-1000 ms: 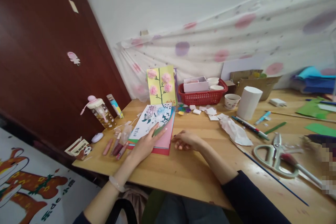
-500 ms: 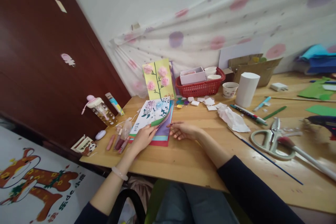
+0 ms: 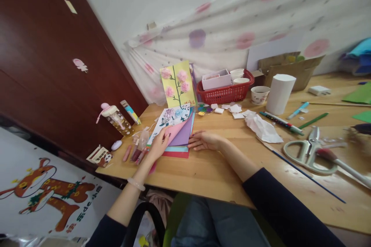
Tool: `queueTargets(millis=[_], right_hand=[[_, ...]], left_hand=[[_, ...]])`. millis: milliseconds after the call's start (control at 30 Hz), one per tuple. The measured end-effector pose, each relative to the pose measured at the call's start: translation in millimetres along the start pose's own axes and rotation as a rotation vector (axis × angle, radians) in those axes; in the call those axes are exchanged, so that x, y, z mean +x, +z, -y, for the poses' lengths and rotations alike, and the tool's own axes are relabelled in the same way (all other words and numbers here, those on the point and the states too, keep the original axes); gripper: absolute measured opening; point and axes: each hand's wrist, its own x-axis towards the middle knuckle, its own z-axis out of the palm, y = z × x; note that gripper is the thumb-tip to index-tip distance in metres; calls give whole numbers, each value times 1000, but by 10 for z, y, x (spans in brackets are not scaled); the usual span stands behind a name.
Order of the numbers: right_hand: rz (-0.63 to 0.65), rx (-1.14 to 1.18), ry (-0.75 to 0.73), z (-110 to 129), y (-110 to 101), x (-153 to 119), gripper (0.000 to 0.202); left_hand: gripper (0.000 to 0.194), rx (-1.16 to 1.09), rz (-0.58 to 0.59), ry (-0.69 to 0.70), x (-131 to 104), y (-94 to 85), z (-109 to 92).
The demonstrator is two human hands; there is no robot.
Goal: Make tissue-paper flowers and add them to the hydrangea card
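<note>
The left of the hands (image 3: 160, 143) grips curled, multicoloured paper sheets (image 3: 179, 134); the right lies loosely open.

The counter (image 3: 211, 170) is of pale wood, smooth, and it shines a little. The basket (image 3: 224, 94) is of red plastic. The door (image 3: 49, 46) looks like dark wood, quite smooth. The tissue (image 3: 262, 128) is thin white paper, wrinkled. The scissors (image 3: 309, 152) have metal blades. The coloured sheets (image 3: 181, 134) are matt paper.
</note>
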Motion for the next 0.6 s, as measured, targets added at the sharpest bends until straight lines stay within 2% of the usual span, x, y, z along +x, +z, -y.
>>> queueTargets(millis=[133,433,600], right_hand=[[40,51,-8,1,-22,12,18],[111,142,-23,-7,-70,52,20],[139,171,-72,1,-57,22,20]], left_hand=[[50,-10,-24,18,16,-5,-17],[42,28,1,24,20,-8,24],[39,95,55,76,-12,0,-66]])
